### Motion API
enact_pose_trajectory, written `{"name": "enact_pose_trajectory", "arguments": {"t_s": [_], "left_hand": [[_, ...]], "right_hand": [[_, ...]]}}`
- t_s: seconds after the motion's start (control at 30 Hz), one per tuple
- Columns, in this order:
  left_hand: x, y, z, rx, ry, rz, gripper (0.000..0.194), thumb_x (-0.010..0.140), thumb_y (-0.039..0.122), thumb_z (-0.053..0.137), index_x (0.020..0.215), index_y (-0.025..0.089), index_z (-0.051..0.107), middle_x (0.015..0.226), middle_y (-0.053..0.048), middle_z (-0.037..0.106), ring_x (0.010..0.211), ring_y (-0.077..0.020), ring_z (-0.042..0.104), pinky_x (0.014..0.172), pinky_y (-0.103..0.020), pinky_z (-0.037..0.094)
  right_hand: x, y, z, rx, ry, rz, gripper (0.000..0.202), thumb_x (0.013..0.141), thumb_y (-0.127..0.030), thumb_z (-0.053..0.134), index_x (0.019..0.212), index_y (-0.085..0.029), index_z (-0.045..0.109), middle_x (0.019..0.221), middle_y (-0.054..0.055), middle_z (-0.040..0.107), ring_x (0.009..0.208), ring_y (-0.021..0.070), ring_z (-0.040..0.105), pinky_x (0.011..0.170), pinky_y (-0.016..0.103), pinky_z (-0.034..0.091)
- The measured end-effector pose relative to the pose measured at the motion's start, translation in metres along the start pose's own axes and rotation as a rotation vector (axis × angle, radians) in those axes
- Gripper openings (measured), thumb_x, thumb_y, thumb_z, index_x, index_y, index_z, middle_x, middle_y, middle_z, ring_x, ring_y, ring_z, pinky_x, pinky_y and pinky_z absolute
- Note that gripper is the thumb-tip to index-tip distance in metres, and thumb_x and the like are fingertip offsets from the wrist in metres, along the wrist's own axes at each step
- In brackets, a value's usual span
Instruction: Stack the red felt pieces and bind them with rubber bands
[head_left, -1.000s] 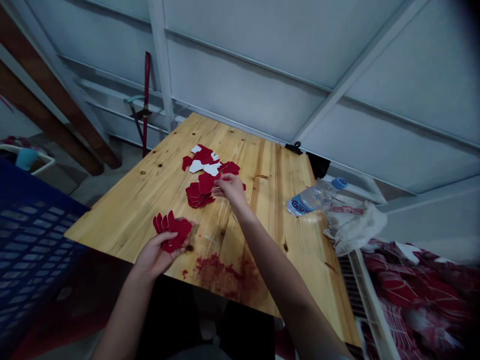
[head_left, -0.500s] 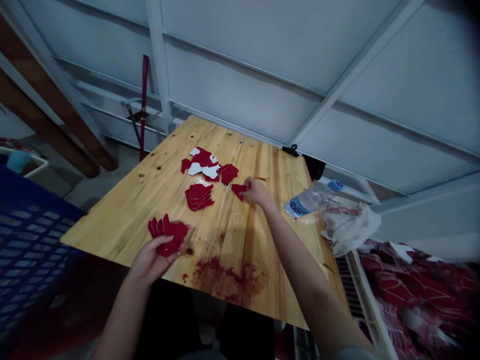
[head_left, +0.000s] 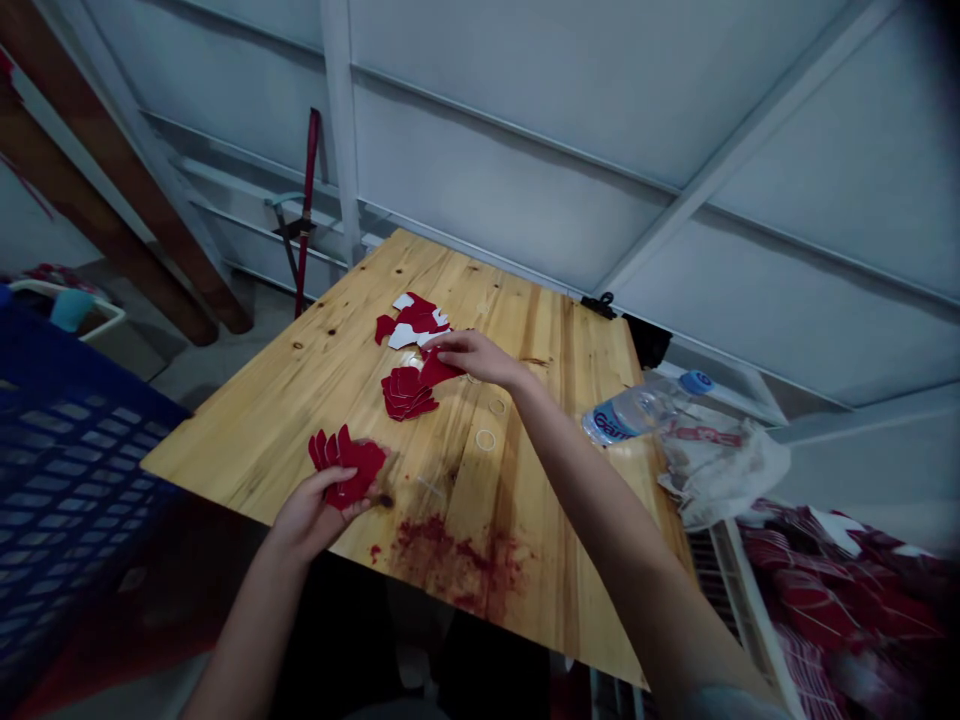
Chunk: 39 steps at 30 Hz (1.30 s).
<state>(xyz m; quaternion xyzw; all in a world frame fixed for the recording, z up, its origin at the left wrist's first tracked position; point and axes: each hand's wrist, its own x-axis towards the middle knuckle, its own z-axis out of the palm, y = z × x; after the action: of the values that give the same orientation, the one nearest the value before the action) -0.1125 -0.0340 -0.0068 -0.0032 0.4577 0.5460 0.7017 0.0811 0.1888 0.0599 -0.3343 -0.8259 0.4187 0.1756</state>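
Observation:
My left hand [head_left: 306, 515] grips a fanned bunch of red cut pieces [head_left: 363, 466], thumb on top, above the table's near left edge. The pieces look like cloth or felt. Farther out, my right hand [head_left: 484, 358] pinches a single red piece [head_left: 435, 370] beside a neat red stack [head_left: 405, 393]. Whether that piece touches the stack I cannot tell. Behind it lies a loose pile of red and white pieces [head_left: 403, 336], partly covered by my right hand. A pale thin ring, like a rubber band [head_left: 477, 441], lies below my right forearm.
The wooden table [head_left: 300, 420] has red crumbs or lint [head_left: 457, 555] near its front edge. On the right lie a water bottle [head_left: 637, 410] and a crumpled plastic bag [head_left: 724, 465]. A blue basket [head_left: 67, 425] stands left; red striped textiles [head_left: 832, 590] fill a container at right.
My right hand has moved left with a red piece, from beside the pile to next to the neat stack. My left hand keeps its bunch. The view has shifted slightly.

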Motion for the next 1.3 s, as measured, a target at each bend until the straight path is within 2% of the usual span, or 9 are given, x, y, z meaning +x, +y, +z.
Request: {"name": "enact_pose_trajectory", "arguments": {"t_s": [0.07, 0.17, 0.23, 0.33, 0.47, 0.7, 0.93, 1.13, 1.3], "left_hand": [[0.001, -0.001, 0.001, -0.003, -0.026, -0.002, 0.02, 0.076, -0.001, 0.052, 0.083, 0.009, 0.068, 0.072, -0.012, 0.074, 0.057, -0.0178, 0.068, 0.051, -0.025, 0.058], [0.0, -0.001, 0.003, -0.001, -0.038, -0.015, 0.019, 0.075, 0.001, 0.052, 0.082, 0.009, 0.068, 0.071, -0.011, 0.074, 0.057, -0.0178, 0.068, 0.05, -0.025, 0.057], [-0.001, 0.0, 0.003, 0.001, -0.031, -0.022, 0.02, 0.075, 0.001, 0.052, 0.083, 0.009, 0.068, 0.072, -0.012, 0.074, 0.056, -0.0178, 0.067, 0.049, -0.025, 0.057], [-0.001, 0.002, 0.001, 0.001, 0.0, -0.009, 0.019, 0.074, 0.0, 0.052, 0.082, 0.008, 0.068, 0.07, -0.011, 0.073, 0.055, -0.0179, 0.067, 0.048, -0.025, 0.056], [0.004, 0.004, 0.0, 0.018, 0.04, 0.004, 0.018, 0.076, -0.001, 0.051, 0.075, 0.009, 0.066, 0.067, -0.011, 0.072, 0.054, -0.0181, 0.067, 0.048, -0.026, 0.057], [0.009, 0.004, 0.006, 0.025, 0.044, 0.015, 0.019, 0.076, -0.001, 0.051, 0.073, 0.011, 0.065, 0.066, -0.01, 0.072, 0.055, -0.0184, 0.068, 0.047, -0.024, 0.057], [0.013, -0.002, 0.013, 0.061, 0.033, 0.01, 0.018, 0.076, -0.001, 0.052, 0.076, 0.01, 0.066, 0.065, -0.01, 0.072, 0.055, -0.0188, 0.068, 0.048, -0.026, 0.057], [0.009, -0.003, 0.017, 0.058, 0.033, 0.015, 0.018, 0.078, -0.002, 0.05, 0.076, 0.01, 0.065, 0.065, -0.01, 0.071, 0.054, -0.0185, 0.068, 0.047, -0.026, 0.056], [0.009, -0.006, 0.019, 0.029, -0.022, -0.005, 0.021, 0.077, -0.004, 0.053, 0.079, 0.01, 0.067, 0.071, -0.009, 0.074, 0.062, -0.0184, 0.071, 0.057, -0.025, 0.06]], "right_hand": [[0.007, 0.001, -0.002, -0.113, 0.033, -0.011, 0.036, 0.085, -0.019, 0.058, 0.119, -0.016, 0.068, 0.112, 0.007, 0.071, 0.096, 0.0173, 0.066, 0.087, 0.03, 0.05], [0.014, 0.018, -0.021, -0.333, 0.24, 0.11, 0.036, 0.084, -0.014, 0.057, 0.119, -0.016, 0.068, 0.122, 0.009, 0.068, 0.108, 0.0185, 0.064, 0.095, 0.03, 0.047], [0.013, 0.039, -0.039, -0.434, 0.346, 0.249, 0.032, 0.084, -0.011, 0.056, 0.113, -0.01, 0.07, 0.118, 0.014, 0.07, 0.107, 0.0221, 0.065, 0.095, 0.033, 0.047], [0.007, 0.071, -0.052, -0.483, 0.354, 0.336, 0.027, 0.077, -0.013, 0.066, 0.102, -0.006, 0.073, 0.106, 0.018, 0.072, 0.1, 0.0273, 0.067, 0.09, 0.037, 0.049], [0.006, 0.101, -0.038, -0.499, 0.318, 0.308, 0.031, 0.065, -0.025, 0.081, 0.093, -0.014, 0.074, 0.093, 0.008, 0.073, 0.089, 0.022, 0.066, 0.082, 0.03, 0.049], [0.003, 0.126, -0.02, -0.477, 0.39, 0.322, 0.019, 0.07, -0.031, 0.077, 0.078, -0.015, 0.071, 0.087, 0.006, 0.069, 0.084, 0.0177, 0.062, 0.078, 0.028, 0.047], [-0.005, 0.122, -0.014, -0.373, 0.447, 0.312, 0.049, 0.062, -0.037, 0.083, 0.103, -0.014, 0.069, 0.105, 0.009, 0.067, 0.094, 0.0202, 0.062, 0.085, 0.031, 0.047], [0.004, 0.107, -0.008, -0.192, 0.568, 0.375, 0.022, 0.064, -0.023, 0.074, 0.082, -0.014, 0.064, 0.077, 0.004, 0.069, 0.072, 0.0166, 0.064, 0.067, 0.027, 0.05], [-0.036, 0.076, -0.028, -0.064, 0.755, 0.431, 0.024, 0.073, -0.023, 0.063, 0.096, -0.013, 0.064, 0.076, 0.006, 0.069, 0.074, 0.0192, 0.067, 0.068, 0.03, 0.051]]}}
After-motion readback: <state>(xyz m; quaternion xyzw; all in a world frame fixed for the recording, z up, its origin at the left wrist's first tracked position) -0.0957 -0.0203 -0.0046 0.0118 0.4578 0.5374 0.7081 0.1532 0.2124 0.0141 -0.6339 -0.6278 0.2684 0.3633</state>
